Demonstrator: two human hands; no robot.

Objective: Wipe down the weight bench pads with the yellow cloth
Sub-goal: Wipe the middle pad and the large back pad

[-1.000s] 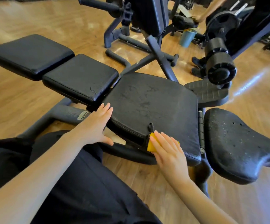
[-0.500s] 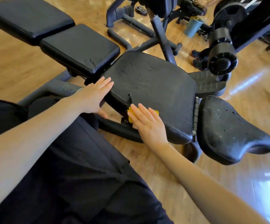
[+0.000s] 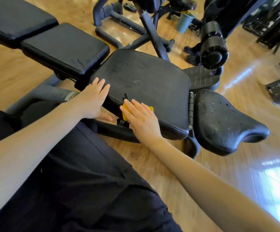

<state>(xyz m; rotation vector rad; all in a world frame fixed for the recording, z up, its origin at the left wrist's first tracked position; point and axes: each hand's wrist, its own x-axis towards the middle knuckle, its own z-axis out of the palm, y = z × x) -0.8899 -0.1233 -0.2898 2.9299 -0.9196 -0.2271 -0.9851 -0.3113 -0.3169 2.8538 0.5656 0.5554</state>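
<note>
Item 1, far left: long black back pad, flat, running off the upper left corner.

Item 2: second black pad, just beside the first and end to end with it; its near corner shows scuffed, cracked vinyl.

Item 3: grey frame tube with a small label, passing under the pads toward my black-clad legs.

Item 4: my left hand. Grip released: fingers straight and together, laid flat over the left corner of the seat pad, thumb dropped below the pad's edge. It holds nothing.

Item 5: large seat pad, black, worn matte on top, centre of view.

Item 6: yellow cloth, lying on the near edge of the seat pad, directly beneath my right hand. Only two parts show: a strip at the left, beside my index finger, and a corner past my little finger.

Item 7: my right hand. Grip released: fingers straight, slightly spread, palm pressing the cloth flat against the pad. The two hands are near each other, not touching.

Item 8: contoured black pad, just right of the seat pad, surface pitted and speckled.

Item 9, upper right: black foam roller and a teal cup on the wooden floor.
</note>
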